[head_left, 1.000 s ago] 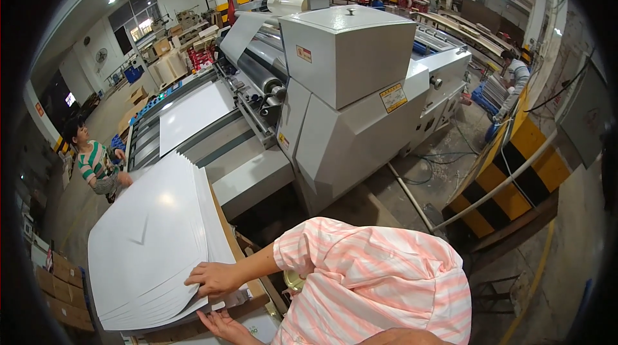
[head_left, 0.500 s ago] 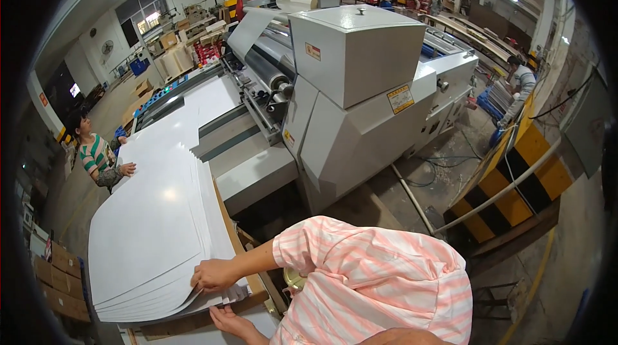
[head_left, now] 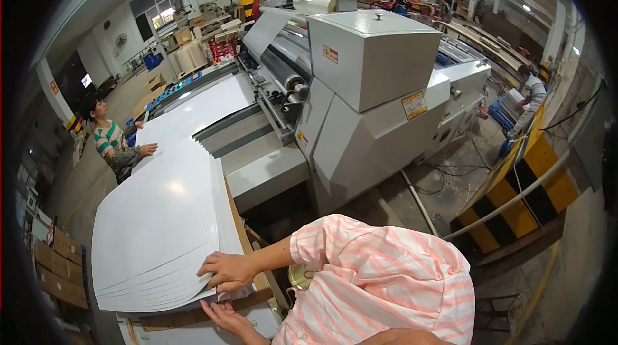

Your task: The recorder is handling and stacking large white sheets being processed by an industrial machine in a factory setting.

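One sheet (head_left: 199, 106) slid onto one feed table (head_left: 238, 130) beyond; right hand (head_left: 228, 270) half-curled on paper stack (head_left: 158, 235), grip unclear; left hand (head_left: 228, 320) uncurled, empty.

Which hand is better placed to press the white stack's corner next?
Probably the right hand: it lies palm down at the corner of the white stack, while the left hand is palm up near its edge.

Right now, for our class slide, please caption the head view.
Right hand and left hand at the corner of stacked white sheets, beside a grey machine.
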Demonstrator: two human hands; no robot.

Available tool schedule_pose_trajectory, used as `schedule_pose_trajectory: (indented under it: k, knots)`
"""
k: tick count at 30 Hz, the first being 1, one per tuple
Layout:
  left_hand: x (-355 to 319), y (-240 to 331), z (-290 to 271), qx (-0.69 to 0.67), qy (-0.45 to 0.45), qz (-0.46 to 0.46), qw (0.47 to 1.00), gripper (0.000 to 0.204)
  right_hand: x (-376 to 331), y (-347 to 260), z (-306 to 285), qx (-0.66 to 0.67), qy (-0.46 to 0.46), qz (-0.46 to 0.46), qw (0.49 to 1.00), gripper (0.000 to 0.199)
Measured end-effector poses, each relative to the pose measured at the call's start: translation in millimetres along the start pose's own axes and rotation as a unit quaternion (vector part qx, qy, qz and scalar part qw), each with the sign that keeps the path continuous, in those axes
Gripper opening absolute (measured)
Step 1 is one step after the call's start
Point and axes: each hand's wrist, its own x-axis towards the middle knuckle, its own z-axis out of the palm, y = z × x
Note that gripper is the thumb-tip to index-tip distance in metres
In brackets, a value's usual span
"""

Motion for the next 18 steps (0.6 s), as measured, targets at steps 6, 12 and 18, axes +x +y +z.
schedule_pose_trajectory:
  k: [6,12,18]
  knots:
    - [8.9,-9.7,-13.0,-0.023,-0.058,0.022,0.998,0.047,20.3,15.0,24.6,-0.003,0.001,0.113,0.994,0.027]
    - [4.4,-7.9,-2.7,0.072,0.047,0.024,0.996,0.051,60.5,18.8,10.4,0.175,0.088,0.302,0.933,0.027]
    - [7.9,-24.0,-7.7,0.027,0.095,-0.002,0.995,0.036,20.7,5.9,14.6,0.089,-0.065,0.166,0.980,0.016]
